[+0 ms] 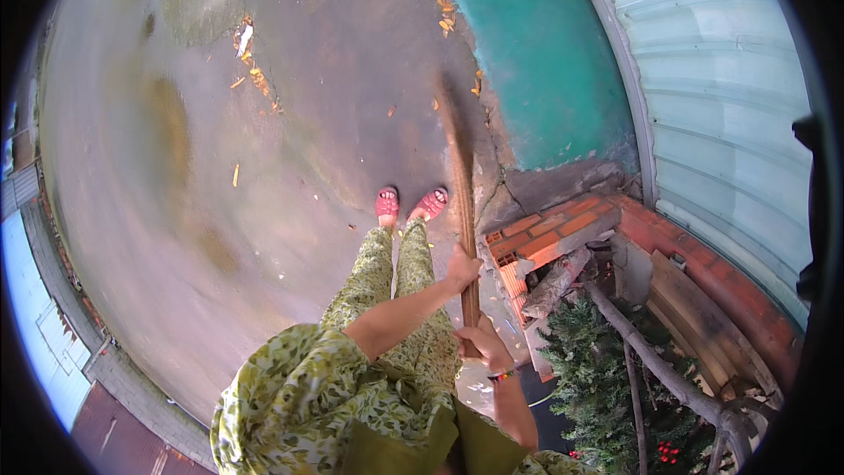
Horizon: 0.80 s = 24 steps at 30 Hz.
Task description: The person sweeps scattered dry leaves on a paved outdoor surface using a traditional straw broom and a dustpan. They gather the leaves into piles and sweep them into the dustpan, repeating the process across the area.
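A long brown broom [463, 180], looking like bound stalks, points away from me over the concrete, and its far end is blurred. My left hand [463, 266] is wrapped round the shaft just beyond my knees. Nearer to me, my right hand [483, 343] grips the handle's lower end; a beaded bracelet circles that wrist. Fallen yellow-orange leaves [446, 18] lie along the edge of the green-painted ground, beyond the broom's tip. Another line of leaves [258, 79] with a white scrap is farther left.
Close on my right stand a low brick structure [554, 233], a rough log [558, 283], bare branches [646, 347] and a green needled bush [593, 378]. A pale corrugated metal wall [712, 79] rises behind them. Wet-looking concrete [299, 141] spreads ahead, around my red sandals [387, 201].
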{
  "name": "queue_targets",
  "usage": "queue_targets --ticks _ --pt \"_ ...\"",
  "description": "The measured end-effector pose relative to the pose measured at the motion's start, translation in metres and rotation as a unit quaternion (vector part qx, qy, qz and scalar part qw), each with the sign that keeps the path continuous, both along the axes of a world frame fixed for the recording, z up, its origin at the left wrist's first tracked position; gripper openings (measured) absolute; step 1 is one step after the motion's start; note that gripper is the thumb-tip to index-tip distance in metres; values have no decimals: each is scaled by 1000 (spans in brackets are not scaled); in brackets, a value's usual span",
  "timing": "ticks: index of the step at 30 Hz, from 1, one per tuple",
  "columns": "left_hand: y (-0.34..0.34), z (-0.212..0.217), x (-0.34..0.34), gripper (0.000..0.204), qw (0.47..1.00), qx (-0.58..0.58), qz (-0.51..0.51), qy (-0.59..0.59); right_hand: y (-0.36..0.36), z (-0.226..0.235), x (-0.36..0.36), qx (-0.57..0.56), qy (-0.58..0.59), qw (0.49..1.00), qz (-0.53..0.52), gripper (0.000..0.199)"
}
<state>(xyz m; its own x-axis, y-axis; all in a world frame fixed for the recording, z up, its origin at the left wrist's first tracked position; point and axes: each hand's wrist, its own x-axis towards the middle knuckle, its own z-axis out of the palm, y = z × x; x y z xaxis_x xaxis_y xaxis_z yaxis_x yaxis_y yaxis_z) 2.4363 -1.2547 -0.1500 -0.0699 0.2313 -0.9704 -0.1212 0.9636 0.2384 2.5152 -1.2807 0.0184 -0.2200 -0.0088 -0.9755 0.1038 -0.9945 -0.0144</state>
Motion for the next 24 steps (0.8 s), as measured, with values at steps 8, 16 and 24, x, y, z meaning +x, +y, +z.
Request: queue_targets --ticks 8,16,24 --pt "12 -8 -22 52 993 81 -61 -66 -40 -38 -13 125 2 991 56 39" --pt "3 -47 -8 61 992 45 -109 44 -1 -33 6 -51 79 993 -78 39" --pt "35 -25 1 62 995 33 -95 -28 12 -29 1 35 -5 999 -2 38"
